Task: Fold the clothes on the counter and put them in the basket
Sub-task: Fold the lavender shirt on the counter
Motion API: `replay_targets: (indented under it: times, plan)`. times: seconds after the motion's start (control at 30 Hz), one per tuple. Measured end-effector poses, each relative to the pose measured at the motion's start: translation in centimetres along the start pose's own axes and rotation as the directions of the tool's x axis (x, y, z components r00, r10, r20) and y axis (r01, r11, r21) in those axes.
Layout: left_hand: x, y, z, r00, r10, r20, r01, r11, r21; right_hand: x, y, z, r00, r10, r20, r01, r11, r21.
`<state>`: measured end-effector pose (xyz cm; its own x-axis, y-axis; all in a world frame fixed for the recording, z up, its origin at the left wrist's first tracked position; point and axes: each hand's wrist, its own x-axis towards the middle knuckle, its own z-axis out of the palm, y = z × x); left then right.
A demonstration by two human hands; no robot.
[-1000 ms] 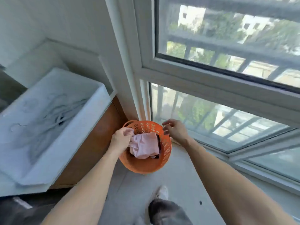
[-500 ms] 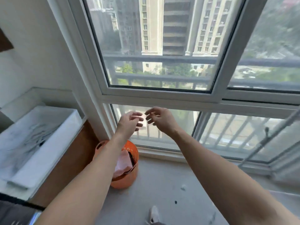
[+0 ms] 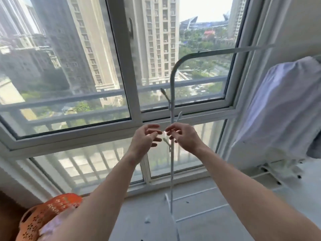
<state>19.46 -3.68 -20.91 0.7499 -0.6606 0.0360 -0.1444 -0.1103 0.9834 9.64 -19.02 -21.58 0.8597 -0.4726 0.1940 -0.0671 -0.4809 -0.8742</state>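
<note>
The orange basket sits at the bottom left on the floor, partly behind my left forearm, with a pink garment showing in it. My left hand and my right hand are raised side by side in front of the window, fingers loosely curled toward each other, holding nothing. They hover right by the upright pole of a white drying rack. The counter is out of view.
A white-lilac cloth hangs over the rack at the right. The large window fills the view ahead. Rack feet and bars lie on the grey floor below my hands. A brown cabinet edge shows at the far left.
My hands let go of the pink garment in the basket and rose to chest height. The view swung up and right, so the counter left the frame and the drying rack appeared.
</note>
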Motion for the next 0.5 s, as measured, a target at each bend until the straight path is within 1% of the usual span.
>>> replay_targets:
  times: [0.1, 0.23, 0.37, 0.5]
  plan:
    - [3.3, 1.9, 9.9, 0.996, 0.038, 0.077, -0.037, 0.999, -0.016, -1.1, 4.7, -10.3, 0.997, 0.042, -0.072, -0.045, 0.998, -0.042]
    - [6.6, 4.0, 20.9, 0.985, 0.058, 0.16, -0.052, 0.998, -0.044, -2.2, 9.7, -21.7, 0.982, 0.07, -0.176, -0.087, 0.992, -0.087]
    - [10.3, 5.7, 31.0, 0.966, 0.059, 0.252, -0.046, 0.997, -0.057, -2.7, 14.6, -31.1, 0.961, 0.112, -0.253, -0.14, 0.985, -0.096]
    - [15.1, 6.9, 39.7, 0.948, 0.079, 0.309, -0.063, 0.996, -0.063, -2.0, 19.0, -38.3, 0.933, 0.147, -0.327, -0.178, 0.982, -0.066]
